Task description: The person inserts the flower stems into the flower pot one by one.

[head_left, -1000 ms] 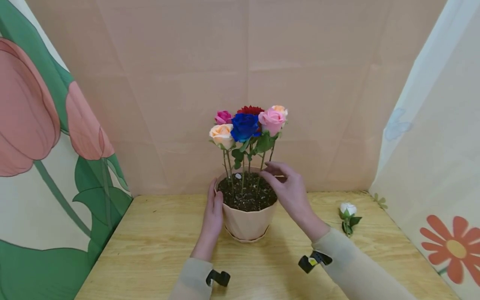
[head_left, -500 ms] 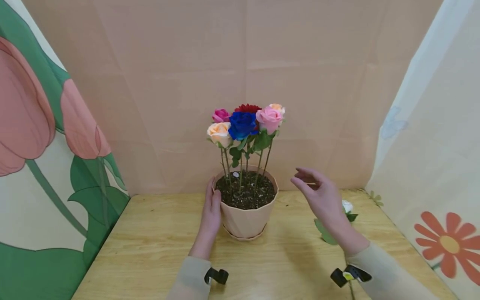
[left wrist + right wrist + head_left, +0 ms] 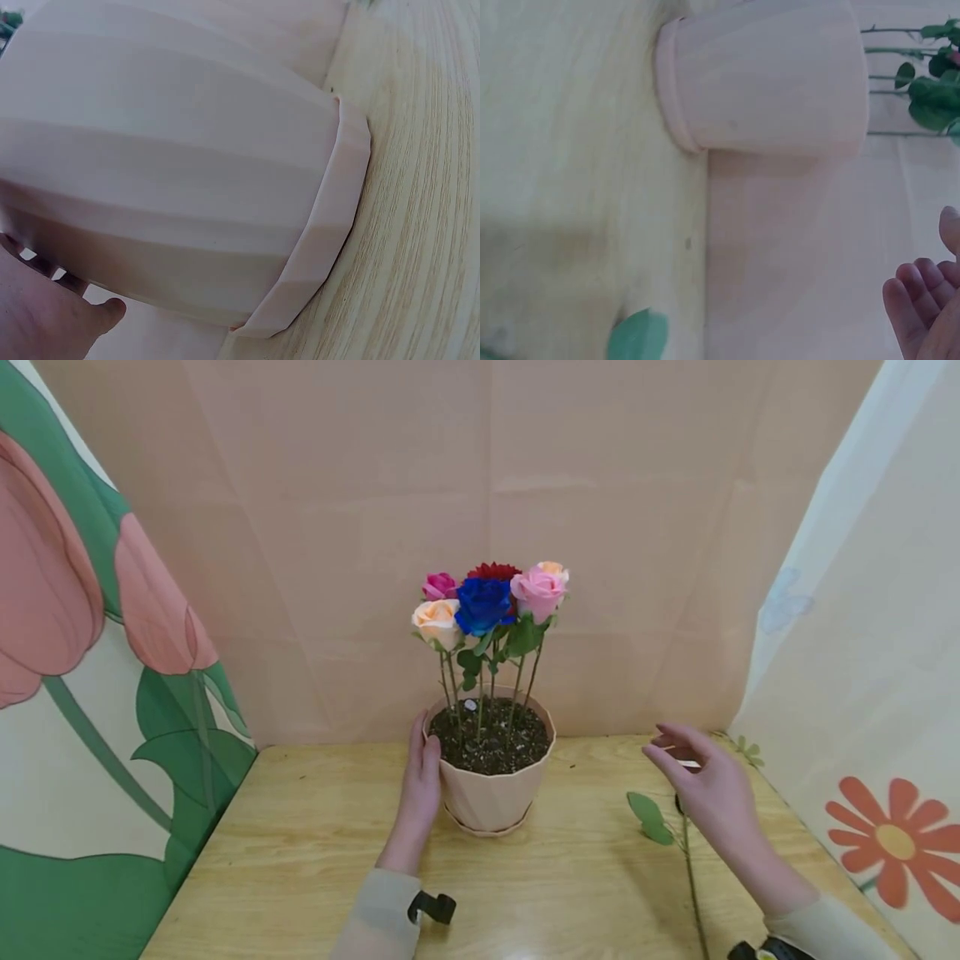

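A pale pink flowerpot [image 3: 495, 797] with dark soil [image 3: 495, 747] stands on a matching saucer [image 3: 319, 232]. Upright in the soil are several roses: a blue one [image 3: 483, 605], a pink one [image 3: 538, 594], a peach one [image 3: 436, 620] and a magenta one [image 3: 439, 585]. Behind them shows a dark red flower [image 3: 495, 572]. My left hand [image 3: 417, 797] rests along the pot's left side, thumb near the rim. To the right, my right hand [image 3: 712, 797] hovers with loosely bent fingers, holding nothing. A rose stem [image 3: 694, 893] with a green leaf [image 3: 651, 817] lies beneath it; its white bloom is mostly hidden.
The wooden table [image 3: 315, 835] meets a pinkish-beige cloth backdrop [image 3: 360, 568] just behind the pot. Printed flower panels flank it, with tulips [image 3: 161, 602] on the left and an orange daisy [image 3: 896, 843] on the right.
My right hand has left the flower stems in the pot and moved right, over the white rose on the table. The left hand stays against the pot.
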Demonstrator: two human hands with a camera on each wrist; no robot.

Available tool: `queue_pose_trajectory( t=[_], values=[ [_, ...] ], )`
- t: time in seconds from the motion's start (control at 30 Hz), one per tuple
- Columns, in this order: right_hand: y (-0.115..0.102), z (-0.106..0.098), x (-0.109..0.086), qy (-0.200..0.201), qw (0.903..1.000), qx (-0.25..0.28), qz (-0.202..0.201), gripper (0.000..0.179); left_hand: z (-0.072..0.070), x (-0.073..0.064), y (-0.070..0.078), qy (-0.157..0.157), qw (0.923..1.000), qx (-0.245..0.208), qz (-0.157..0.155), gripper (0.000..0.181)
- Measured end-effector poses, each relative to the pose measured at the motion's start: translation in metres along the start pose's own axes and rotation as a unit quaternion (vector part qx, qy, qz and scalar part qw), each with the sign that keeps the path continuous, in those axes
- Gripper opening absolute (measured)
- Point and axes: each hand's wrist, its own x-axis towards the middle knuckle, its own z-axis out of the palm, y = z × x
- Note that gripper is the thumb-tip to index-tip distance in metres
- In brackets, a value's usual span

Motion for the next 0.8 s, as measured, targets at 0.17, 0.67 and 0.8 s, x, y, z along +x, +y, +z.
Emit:
queue_pose_trajectory(
  t=[0.17,0.67,0.8],
  values=[
    [0.019,-0.012,-0.014,-0.020,0.9988,-0.016,0.042,0.054,0.000,0.000,0.000,-0.003,1.0000,-0.002,-0.003,0.057],
    [0.067,-0.033,-0.057,-0.161,0.9661,-0.042,0.198,0.095,0.000,0.002,0.000,-0.004,0.9999,-0.012,0.002,0.058],
    [0.077,-0.034,-0.065,-0.196,0.9484,-0.027,0.247,0.103,0.000,0.002,-0.001,-0.008,0.9999,-0.012,0.000,0.058]
  ],
)
